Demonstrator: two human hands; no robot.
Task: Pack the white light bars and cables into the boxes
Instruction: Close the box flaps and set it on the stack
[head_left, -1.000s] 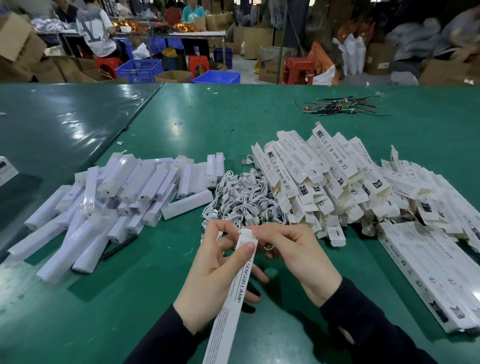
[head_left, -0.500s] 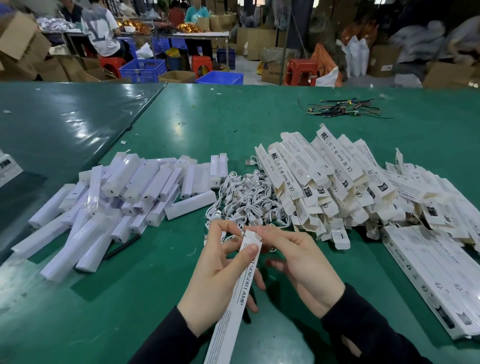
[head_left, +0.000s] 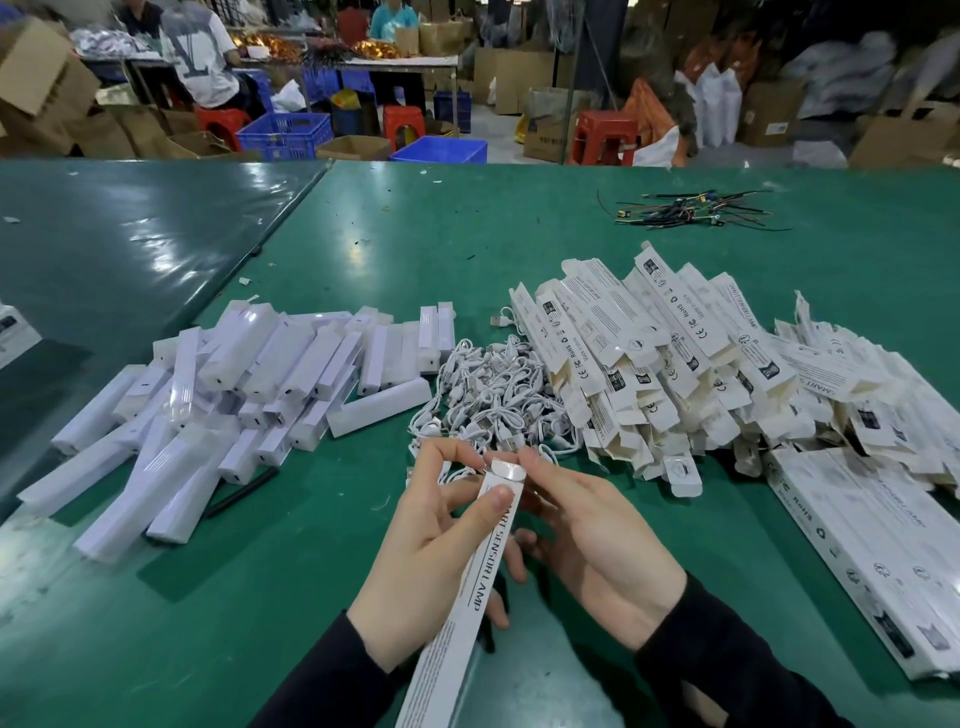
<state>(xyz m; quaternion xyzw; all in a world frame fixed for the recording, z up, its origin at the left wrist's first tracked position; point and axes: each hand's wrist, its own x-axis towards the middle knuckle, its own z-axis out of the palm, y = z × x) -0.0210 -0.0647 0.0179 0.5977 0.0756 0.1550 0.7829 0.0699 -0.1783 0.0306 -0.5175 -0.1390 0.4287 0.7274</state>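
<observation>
Lying in a loose heap at the left of the green surface (head_left: 519, 218), the white light bars (head_left: 249, 384) wait unpacked; the tangle of white cables (head_left: 493, 395) sits just right of them, touching the pile of empty boxes (head_left: 675, 374), and a row of finished boxes (head_left: 857, 530) lies flat at the far right.

What has changed over the last second is small: the end flap (head_left: 508, 472) of the box in hand (head_left: 467, 582) now lies rounded over the top opening, where before the fingertips were working at that end with the flap not yet turned down. By my reading, this box is being closed, so its contents would already be inside, though the pictures do not show them.

The left hand (head_left: 431, 551) wraps round the upper part of the box from the left, thumb pressed on the printed face, index finger arched up to the flap. The box slants from the near edge, between the two dark sleeves, up toward the cables, held off the surface. The right hand (head_left: 597, 545) comes in from the right, palm turned inward, its fingers (head_left: 530, 460) pinching the flap end, the other fingers curled behind the box
</observation>
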